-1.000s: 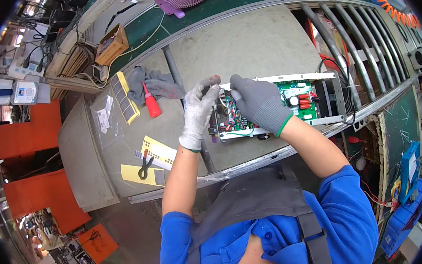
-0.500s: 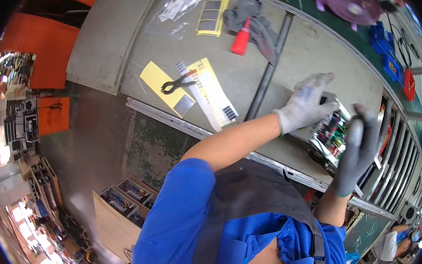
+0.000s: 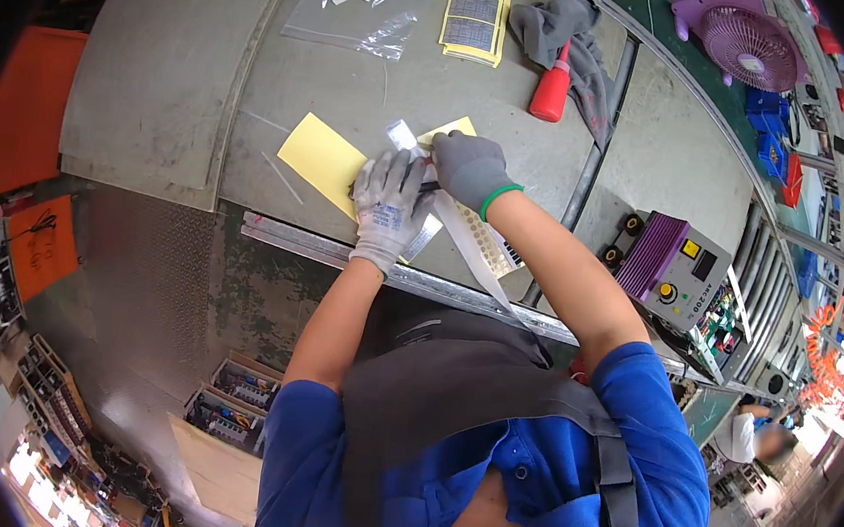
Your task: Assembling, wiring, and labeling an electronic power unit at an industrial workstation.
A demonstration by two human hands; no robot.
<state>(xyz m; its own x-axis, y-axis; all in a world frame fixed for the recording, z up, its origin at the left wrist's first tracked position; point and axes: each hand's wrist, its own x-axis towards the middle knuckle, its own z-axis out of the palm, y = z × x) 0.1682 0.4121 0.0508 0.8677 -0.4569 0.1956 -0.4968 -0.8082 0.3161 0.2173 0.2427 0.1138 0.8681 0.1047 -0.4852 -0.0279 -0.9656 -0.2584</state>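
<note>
Partly covered, partly cropped
The left hand (image 3: 387, 203) and right hand (image 3: 467, 170) hide most of a dark tool (image 3: 429, 186) and one end of the yellow sheet (image 3: 317, 156); what the right fingers touch is hidden. The upper edge crops the label sheet (image 3: 476, 12) and clear bag (image 3: 353, 19); lower-left clutter (image 3: 107, 482) is too small to tell.

Counter (image 3: 531, 163): matt grey, scuffed. Gloves (image 3: 386, 215): knit cloth, matt. Sheet (image 3: 323, 155): smooth yellow paper. Bag (image 3: 334, 30): clear glossy plastic. Bottle (image 3: 550, 94): smooth red plastic. Rag (image 3: 587, 74): matt grey cloth. Fan (image 3: 750, 43): purple plastic.
</note>
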